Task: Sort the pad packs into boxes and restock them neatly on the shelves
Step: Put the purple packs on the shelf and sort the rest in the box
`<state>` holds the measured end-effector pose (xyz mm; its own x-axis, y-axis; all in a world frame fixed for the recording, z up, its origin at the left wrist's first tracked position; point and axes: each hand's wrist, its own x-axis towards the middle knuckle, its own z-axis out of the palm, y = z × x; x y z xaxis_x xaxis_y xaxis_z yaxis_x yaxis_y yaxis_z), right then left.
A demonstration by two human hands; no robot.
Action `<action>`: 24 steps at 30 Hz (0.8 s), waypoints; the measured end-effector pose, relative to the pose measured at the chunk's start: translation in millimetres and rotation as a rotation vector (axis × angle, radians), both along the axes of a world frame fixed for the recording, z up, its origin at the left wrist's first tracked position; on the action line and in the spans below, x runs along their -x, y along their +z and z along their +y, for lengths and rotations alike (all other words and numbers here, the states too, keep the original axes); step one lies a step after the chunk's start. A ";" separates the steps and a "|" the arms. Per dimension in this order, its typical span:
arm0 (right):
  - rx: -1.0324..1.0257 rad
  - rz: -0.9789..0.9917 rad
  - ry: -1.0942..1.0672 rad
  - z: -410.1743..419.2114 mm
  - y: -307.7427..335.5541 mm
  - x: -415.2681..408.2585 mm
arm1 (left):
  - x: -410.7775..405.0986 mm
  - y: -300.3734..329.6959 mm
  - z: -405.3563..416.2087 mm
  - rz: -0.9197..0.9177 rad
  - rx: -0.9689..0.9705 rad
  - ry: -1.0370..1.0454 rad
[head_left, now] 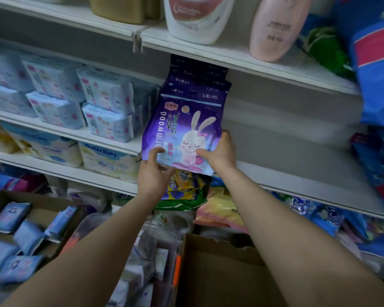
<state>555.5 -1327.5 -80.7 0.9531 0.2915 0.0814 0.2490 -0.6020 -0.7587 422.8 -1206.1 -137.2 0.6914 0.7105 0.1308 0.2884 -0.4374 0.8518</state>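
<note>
As both hands (182,165) pinch its bottom edge, the purple pack (182,129) stands upright, leaning against the stack (197,78) behind.

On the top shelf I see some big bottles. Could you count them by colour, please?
white bottle: 1
pink bottle: 1
Total: 2
</note>
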 end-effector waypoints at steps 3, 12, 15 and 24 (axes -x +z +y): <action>0.052 0.049 -0.017 6.5 -9.4 2.4 | -1.9 7.6 7.3 0.068 -0.071 0.053; 0.083 -0.282 0.038 37.8 7.7 -23.3 | -33.3 11.5 38.9 0.195 -0.244 -0.082; 0.105 -0.304 0.036 35.6 2.4 -28.5 | -31.6 8.8 47.0 0.176 -0.307 -0.099; 0.017 -0.185 0.037 9.1 -29.7 -2.1 | -12.5 -2.6 46.2 0.036 -0.329 -0.080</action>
